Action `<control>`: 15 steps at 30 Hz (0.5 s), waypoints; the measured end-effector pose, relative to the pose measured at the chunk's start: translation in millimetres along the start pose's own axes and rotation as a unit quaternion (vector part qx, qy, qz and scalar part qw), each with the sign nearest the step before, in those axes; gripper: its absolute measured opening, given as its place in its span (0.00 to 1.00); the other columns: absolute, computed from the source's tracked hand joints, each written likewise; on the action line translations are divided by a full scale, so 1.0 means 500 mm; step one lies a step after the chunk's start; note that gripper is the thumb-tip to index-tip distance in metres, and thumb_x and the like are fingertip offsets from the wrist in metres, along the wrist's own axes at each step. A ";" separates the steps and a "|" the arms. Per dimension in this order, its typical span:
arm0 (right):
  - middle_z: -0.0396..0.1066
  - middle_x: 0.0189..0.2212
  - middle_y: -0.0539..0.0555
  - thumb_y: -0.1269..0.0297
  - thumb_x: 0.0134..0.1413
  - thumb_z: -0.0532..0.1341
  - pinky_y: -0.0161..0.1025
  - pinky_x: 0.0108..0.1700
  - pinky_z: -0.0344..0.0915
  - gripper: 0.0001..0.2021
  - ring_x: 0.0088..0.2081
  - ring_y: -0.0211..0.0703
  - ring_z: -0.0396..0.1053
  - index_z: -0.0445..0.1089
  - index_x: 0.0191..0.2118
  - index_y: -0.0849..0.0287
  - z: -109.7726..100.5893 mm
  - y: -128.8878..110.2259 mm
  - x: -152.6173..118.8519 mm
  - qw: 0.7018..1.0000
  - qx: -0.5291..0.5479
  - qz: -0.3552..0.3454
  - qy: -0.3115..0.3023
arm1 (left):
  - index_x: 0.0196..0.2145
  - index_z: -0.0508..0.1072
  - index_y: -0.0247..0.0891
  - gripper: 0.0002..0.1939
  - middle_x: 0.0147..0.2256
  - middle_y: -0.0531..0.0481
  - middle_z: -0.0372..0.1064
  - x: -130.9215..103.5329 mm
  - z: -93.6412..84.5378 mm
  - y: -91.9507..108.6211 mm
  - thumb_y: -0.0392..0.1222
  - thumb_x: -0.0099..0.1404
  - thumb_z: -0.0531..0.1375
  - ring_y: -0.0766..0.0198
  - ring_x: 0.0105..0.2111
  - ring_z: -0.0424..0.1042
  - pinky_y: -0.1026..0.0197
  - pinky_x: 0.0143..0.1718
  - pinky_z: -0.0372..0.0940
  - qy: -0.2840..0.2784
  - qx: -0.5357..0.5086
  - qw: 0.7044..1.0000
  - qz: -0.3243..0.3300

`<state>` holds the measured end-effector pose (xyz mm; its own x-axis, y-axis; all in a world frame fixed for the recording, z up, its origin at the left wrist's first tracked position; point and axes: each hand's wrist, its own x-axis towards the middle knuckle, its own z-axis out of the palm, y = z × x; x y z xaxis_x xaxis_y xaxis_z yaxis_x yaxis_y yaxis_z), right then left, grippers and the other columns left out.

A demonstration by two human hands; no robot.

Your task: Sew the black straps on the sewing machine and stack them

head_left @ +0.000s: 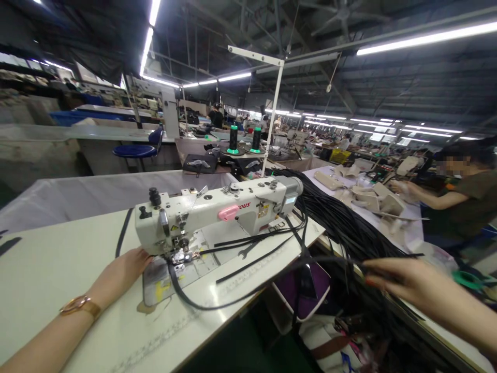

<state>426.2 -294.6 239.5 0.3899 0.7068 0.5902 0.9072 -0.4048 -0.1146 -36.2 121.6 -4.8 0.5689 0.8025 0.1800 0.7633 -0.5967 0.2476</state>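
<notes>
A white industrial sewing machine (202,212) stands on the pale worktable (97,331). My left hand (134,267), with a watch at the wrist, rests on the table by the needle end; its fingertips are hidden behind the machine head. A long black strap (233,303) passes under the presser foot area, and part of it shows behind the machine. From there it bends forward and right to my right hand (399,277), closed around it and slightly blurred. Cut strap ends (248,261) and a wrench (248,249) lie on the table beside the machine.
A thick bundle of black straps (337,217) lies right of the machine. Two thread cones (233,140) stand behind it. A purple-lined bin (306,290) hangs below the table edge. At the right, another person (462,191) handles beige pieces (376,199) on a table.
</notes>
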 end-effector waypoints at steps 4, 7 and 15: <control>0.74 0.25 0.52 0.54 0.53 0.58 0.38 0.32 0.65 0.08 0.30 0.47 0.72 0.70 0.33 0.51 0.118 -0.057 -0.104 0.989 0.059 0.037 -0.128 | 0.39 0.68 0.42 0.15 0.38 0.47 0.73 -0.004 -0.023 0.027 0.51 0.68 0.47 0.52 0.38 0.73 0.57 0.38 0.64 0.017 0.002 1.000 0.017; 0.74 0.25 0.50 0.52 0.53 0.59 0.37 0.31 0.65 0.09 0.28 0.46 0.72 0.67 0.32 0.51 0.219 -0.136 -0.138 0.940 0.133 0.017 -0.312 | 0.36 0.70 0.38 0.13 0.36 0.42 0.72 -0.011 -0.044 0.056 0.45 0.68 0.48 0.51 0.38 0.72 0.56 0.38 0.62 0.026 0.002 1.000 -0.006; 0.70 0.32 0.50 0.56 0.64 0.49 0.38 0.42 0.61 0.11 0.37 0.41 0.68 0.63 0.37 0.54 0.365 -0.505 -0.104 0.785 0.417 -0.071 -0.453 | 0.37 0.71 0.40 0.11 0.36 0.45 0.74 -0.049 -0.048 0.066 0.42 0.70 0.50 0.55 0.37 0.73 0.60 0.36 0.59 0.053 -0.014 0.994 -0.094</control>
<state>205.8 -123.5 92.0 -0.1148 0.9858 -0.1222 0.5926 -0.0307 -0.8049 -32.3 82.4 21.9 0.3811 0.8962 0.2271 0.8432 -0.4377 0.3123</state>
